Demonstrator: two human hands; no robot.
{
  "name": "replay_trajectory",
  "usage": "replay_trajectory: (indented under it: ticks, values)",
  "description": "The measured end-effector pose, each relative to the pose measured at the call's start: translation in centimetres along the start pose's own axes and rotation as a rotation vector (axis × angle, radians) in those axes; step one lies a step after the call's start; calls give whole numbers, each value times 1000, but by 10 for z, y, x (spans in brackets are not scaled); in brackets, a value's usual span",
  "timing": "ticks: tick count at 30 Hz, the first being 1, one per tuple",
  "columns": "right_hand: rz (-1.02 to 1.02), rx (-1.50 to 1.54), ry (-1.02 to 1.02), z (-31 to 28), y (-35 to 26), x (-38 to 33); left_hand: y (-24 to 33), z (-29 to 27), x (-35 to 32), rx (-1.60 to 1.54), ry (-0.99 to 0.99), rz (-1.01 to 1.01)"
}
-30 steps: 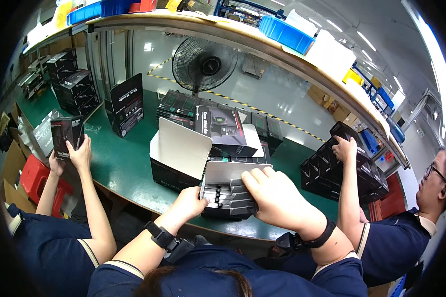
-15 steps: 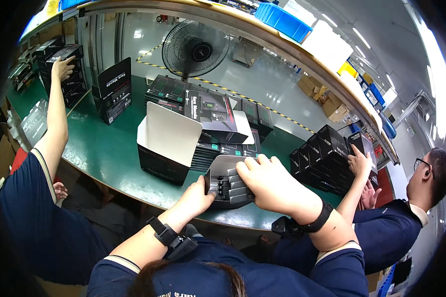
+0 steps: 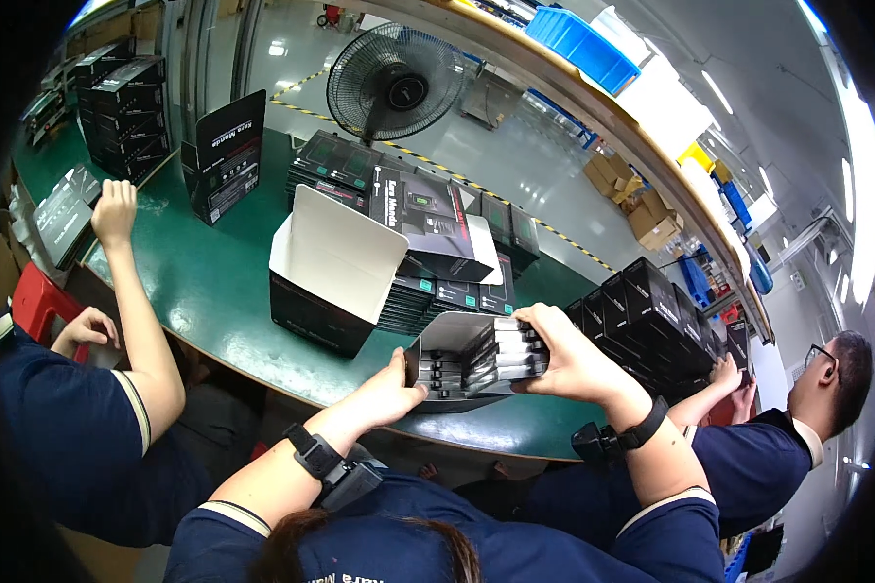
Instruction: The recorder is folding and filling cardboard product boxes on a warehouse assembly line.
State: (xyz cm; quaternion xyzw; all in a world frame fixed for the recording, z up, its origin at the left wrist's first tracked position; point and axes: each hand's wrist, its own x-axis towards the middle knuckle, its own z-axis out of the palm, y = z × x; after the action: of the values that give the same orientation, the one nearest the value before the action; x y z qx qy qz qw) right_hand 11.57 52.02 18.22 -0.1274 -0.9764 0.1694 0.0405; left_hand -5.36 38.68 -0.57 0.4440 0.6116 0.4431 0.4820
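Observation:
At the table's near edge, my left hand (image 3: 387, 391) grips the left wall of an open black box (image 3: 447, 332), thumb by its rim. Inside stands a row of thin dark flat pieces. Several silvery-and-black flat packs (image 3: 506, 352) are bunched in my right hand (image 3: 583, 361), its fingers wrapped round their right end. They are tilted at the box's right half, partly above the rim; how deep their lower ends sit is hidden. Just beyond, to the left, stands another open black box (image 3: 321, 313) with its pale lid raised.
Behind the boxes are stacked flat black cartons (image 3: 413, 303), a black printed box (image 3: 428, 219) lying on top, and a fan (image 3: 399, 87). An upright box (image 3: 226, 160) stands left. Co-workers sit on both sides, the right one by a row of black boxes (image 3: 637, 301).
My right hand has moved right and brought the flat packs up, tilting them over the box's right side. My left hand stays on the box. The left co-worker's arm has drawn back.

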Motion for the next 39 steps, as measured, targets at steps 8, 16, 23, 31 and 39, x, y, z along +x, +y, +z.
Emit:
replay_trajectory:
  ticks: [8,16,23,31,39]
  values:
    - [-130,-241,-121,-6,-24,6,15,-1,-6,111,-6,-24]
    - [-117,-533,-116,1,-55,3,14,-3,-7,117,-32,-38]
    - [-129,-376,-4,6,-43,-1,13,-1,-7,1,41,-37]
    - [-46,-99,11,2,-27,-16,21,-3,-15,-78,80,-37]
    - [176,573,632,-18,-38,-90,69,-10,-54,84,449,434]
